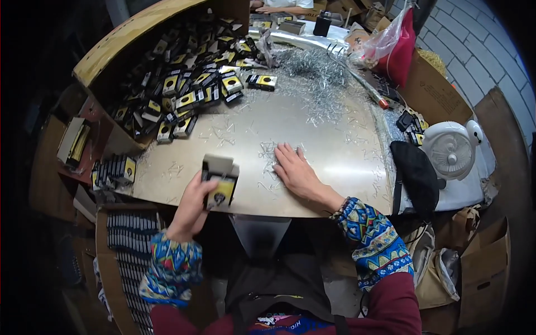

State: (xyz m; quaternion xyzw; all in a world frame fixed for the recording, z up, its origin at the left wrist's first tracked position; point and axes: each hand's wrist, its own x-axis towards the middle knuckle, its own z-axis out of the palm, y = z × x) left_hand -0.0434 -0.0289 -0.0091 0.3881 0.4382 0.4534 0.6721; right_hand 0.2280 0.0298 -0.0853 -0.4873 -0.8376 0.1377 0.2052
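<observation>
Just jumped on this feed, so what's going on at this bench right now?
A person's left hand holds a small black-and-yellow box with its top flap raised, near the front edge of the tabletop. The right hand lies flat, palm down, by scattered thin silvery pieces. Similar boxes are heaped at the back left, and a larger silvery pile sits at the back. At lower left, a carton holds dark items in rows.

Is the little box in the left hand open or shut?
Open: the box in the left hand has its pale top flap sticking up. I can't tell what's inside.
</observation>
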